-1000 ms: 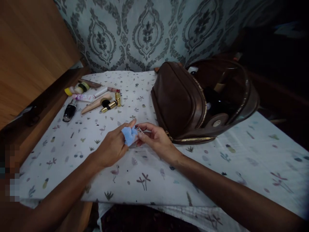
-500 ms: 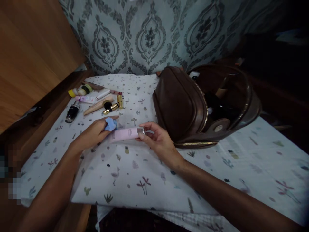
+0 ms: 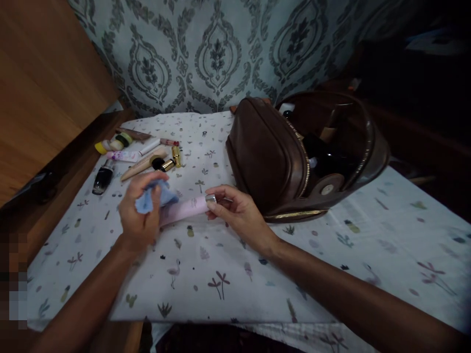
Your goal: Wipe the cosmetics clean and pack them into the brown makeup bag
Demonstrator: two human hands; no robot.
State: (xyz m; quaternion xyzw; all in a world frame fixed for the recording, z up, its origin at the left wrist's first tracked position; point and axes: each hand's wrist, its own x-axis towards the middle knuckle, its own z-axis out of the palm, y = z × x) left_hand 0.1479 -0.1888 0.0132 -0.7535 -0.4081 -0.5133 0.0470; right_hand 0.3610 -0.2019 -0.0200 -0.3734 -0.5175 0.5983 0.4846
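Over the middle of the table, my right hand [image 3: 235, 208] pinches the silver cap of a pale pink cosmetic tube [image 3: 187, 208] between thumb and fingers. The tube lies nearly level, its flat end pointing left. My left hand [image 3: 142, 211] is closed around a crumpled light blue cloth [image 3: 156, 196], which is close by the tube's flat end. Whether the cloth touches the tube, I cannot tell, as the left fingers hide that end and are slightly blurred.
A brown leather bag [image 3: 268, 152] stands unzipped on the right with items inside. Several cosmetics lie at the back left, among them a dark bottle [image 3: 103, 177], a white-and-purple tube [image 3: 123, 156] and a gold lipstick [image 3: 176, 157]. A patterned cloth [image 3: 206, 264] covers the table.
My left hand has turned, bringing its thumb and more of the blue cloth into sight. My right hand still holds the tube by its cap. The whole view has shifted slightly.
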